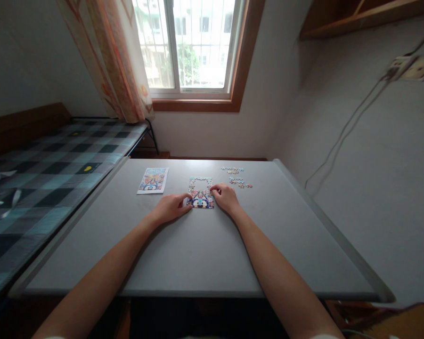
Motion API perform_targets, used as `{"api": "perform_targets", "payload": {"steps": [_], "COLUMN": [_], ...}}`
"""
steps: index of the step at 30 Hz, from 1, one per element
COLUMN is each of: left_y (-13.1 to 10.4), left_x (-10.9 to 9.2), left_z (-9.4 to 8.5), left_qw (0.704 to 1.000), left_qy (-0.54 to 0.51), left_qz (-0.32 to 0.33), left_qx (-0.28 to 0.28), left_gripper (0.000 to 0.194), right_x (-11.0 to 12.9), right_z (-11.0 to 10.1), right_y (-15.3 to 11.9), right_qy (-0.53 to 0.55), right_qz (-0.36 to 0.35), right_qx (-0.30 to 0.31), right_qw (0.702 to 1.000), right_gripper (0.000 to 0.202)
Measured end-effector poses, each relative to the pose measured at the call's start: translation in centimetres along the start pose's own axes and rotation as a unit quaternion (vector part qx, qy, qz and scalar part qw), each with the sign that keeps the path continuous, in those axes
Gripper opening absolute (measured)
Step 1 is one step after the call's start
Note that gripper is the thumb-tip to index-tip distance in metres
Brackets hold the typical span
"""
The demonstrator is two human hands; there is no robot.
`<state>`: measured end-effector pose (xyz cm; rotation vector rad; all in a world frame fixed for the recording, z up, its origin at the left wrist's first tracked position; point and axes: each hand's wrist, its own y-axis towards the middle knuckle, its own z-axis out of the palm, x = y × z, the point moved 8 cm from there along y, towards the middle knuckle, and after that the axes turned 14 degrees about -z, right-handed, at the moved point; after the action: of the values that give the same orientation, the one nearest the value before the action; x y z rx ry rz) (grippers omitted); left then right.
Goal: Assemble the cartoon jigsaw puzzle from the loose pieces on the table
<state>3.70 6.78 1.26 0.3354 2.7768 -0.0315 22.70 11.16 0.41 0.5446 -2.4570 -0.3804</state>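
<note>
Jigsaw puzzle [201,199] lies on table [194,254], between left hand [171,207] and right hand [226,195]. Picture sheet [153,180] lies left of puzzle; loose pieces [237,181] lie right. Bed [102,146] stands left of table; window [201,52] sits beyond table's far edge.

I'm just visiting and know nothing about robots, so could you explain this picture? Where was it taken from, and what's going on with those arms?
There is no machine here: these are a person's bare arms, seen from a camera worn on that person's head, looking forward and down. On the pale table lies a partly assembled jigsaw puzzle, with a gap in its upper part. The left hand is at its left edge, the right hand at its right edge; whether the fingers there hold a piece is too small to tell. Loose pieces lie beyond the right hand, and a printed picture sheet lies to the puzzle's left.
</note>
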Motion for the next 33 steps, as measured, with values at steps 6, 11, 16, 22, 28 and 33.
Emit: {"api": "perform_targets", "payload": {"steps": [6,11,16,22,28,33], "left_y": [-0.01,0.0,0.01,0.01,0.01,0.02], "left_x": [-0.04,-0.07,-0.12,-0.04,-0.09,0.0], "left_z": [-0.03,-0.02,-0.04,0.0,-0.06,0.07], "left_qw": [1.0,1.0,1.0,1.0,1.0,1.0], "left_qy": [0.0,0.001,-0.002,-0.005,-0.004,-0.006], "left_qz": [-0.004,-0.007,0.001,-0.011,-0.006,-0.002], "left_qx": [0.005,0.005,0.0,0.006,0.006,0.004], "left_gripper": [0.032,0.033,0.031,0.032,0.033,0.032], "right_x": [-0.04,0.03,0.08,0.03,0.01,-0.04], "right_z": [0.02,-0.09,-0.13,-0.01,-0.05,-0.02], "right_y": [0.03,-0.02,-0.04,-0.03,-0.02,-0.01], "right_qy": [0.001,-0.003,-0.007,-0.007,-0.002,-0.002], "right_qz": [0.0,0.003,-0.002,0.003,0.002,0.004], "right_qx": [0.002,0.003,0.001,0.005,-0.001,0.002], "right_qw": [1.0,1.0,1.0,1.0,1.0,1.0], "right_gripper": [0.023,0.023,0.024,0.024,0.023,0.023]}}
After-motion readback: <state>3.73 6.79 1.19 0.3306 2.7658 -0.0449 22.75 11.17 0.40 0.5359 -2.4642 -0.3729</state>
